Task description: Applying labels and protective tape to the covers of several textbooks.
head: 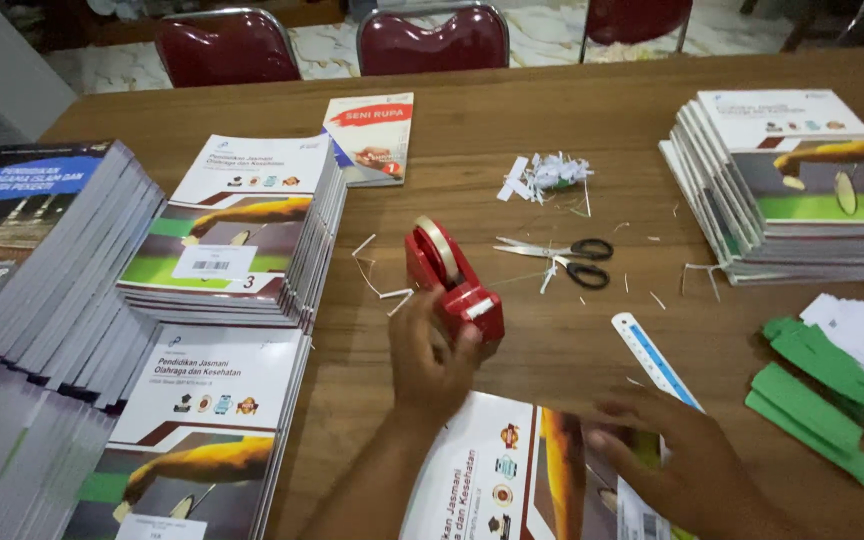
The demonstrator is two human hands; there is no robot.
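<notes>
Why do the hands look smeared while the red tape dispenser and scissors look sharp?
Head view: motion blur smears the right hand and, less so, the left hand at the red tape dispenser; the scissors and book stacks stay fairly crisp; soft overhead light gives a dull sheen on the wooden table, with faint shadows.

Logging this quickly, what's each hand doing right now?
Left hand: fingers on the red tape dispenser.
Right hand: open, flat on the book.

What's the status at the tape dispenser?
Left hand gripping red dispenser. Right hand flat on book. Scissors beyond dispenser, clear.
</notes>
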